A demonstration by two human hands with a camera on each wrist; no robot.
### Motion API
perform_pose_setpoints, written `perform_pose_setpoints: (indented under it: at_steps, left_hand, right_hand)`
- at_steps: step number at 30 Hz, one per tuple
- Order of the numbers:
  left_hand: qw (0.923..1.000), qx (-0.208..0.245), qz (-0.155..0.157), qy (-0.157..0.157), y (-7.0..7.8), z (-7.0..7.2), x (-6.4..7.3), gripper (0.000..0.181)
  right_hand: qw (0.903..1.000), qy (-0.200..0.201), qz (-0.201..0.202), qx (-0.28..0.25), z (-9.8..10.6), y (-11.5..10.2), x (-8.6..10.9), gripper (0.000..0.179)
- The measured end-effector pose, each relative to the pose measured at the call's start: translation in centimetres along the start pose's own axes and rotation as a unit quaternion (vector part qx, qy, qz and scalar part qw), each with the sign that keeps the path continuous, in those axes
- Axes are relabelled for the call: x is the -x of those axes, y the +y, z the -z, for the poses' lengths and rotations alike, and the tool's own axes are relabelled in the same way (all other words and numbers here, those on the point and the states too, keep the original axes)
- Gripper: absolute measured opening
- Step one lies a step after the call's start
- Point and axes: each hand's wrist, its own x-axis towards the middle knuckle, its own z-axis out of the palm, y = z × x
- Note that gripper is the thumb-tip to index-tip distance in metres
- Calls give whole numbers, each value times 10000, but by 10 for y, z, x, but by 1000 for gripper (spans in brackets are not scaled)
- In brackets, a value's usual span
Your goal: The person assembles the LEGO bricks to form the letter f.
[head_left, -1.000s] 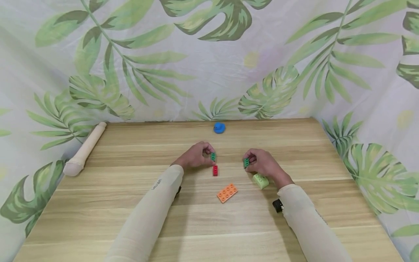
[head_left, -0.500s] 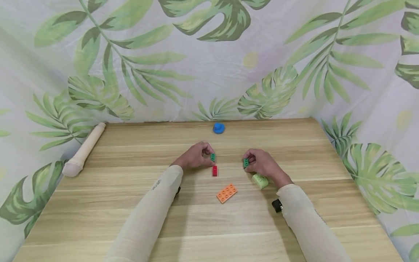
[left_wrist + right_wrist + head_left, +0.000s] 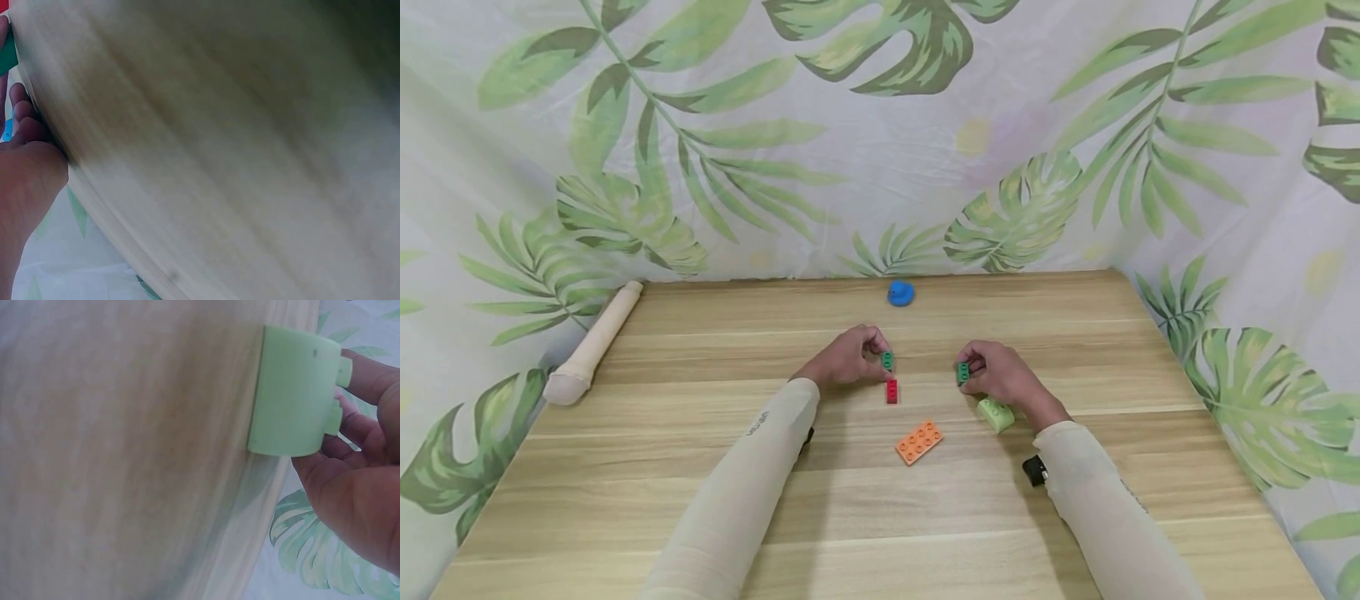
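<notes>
My left hand (image 3: 850, 356) pinches a small green toy brick (image 3: 887, 361) with two studs between thumb and fingertips. Right at its thumb, toward me, lies a red two-stud brick (image 3: 892, 392). A second green brick (image 3: 963, 373) is pinched by my right hand (image 3: 1000, 372), a short way to the right. Beneath the right wrist sits a pale green curved brick (image 3: 997, 414), which fills much of the right wrist view and hides the held brick there. The left wrist view catches only a sliver of the held green brick (image 3: 7, 53) at its edge.
An orange brick (image 3: 920, 442) with several studs lies flat, nearer me. At the back edge stands a blue toy duck (image 3: 901, 293). A pale microphone-shaped object (image 3: 593, 343) lies along the left edge of the wooden table (image 3: 715, 525). A leaf-patterned cloth (image 3: 880, 150) hangs behind.
Both hands keep their pinch on the green bricks and stay in place. The whole head view has shifted by only a few pixels.
</notes>
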Motion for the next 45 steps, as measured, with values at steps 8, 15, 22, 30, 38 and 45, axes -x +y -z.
perform_pose_setpoints:
  at_steps: [8,15,22,30,38,45]
  left_hand:
    - [10000,-32,-68,11,-3,1,0,33]
    - [10000,-64,-64,-1,-4,2,1,34]
    - [9999,-119,-15,2,-2,3,3,34]
    - [9998,-173,-55,-30,-2,3,2,34]
    - [9999,-99,-100,-39,0,5,1,32]
    - [9999,66,-96,-32,-2,3,1,31]
  right_hand:
    - [10000,7,-22,1,-1,-1,-2,33]
    - [10000,-24,-28,24,-2,-3,-2,33]
    - [9998,-153,116,-75,-5,-9,-2,29]
    - [9981,-231,529,213,-15,-31,-7,26]
    - [9957,225,871,217,-29,-55,-24,34]
    - [9933,459,1037,209,-45,-68,-39,35]
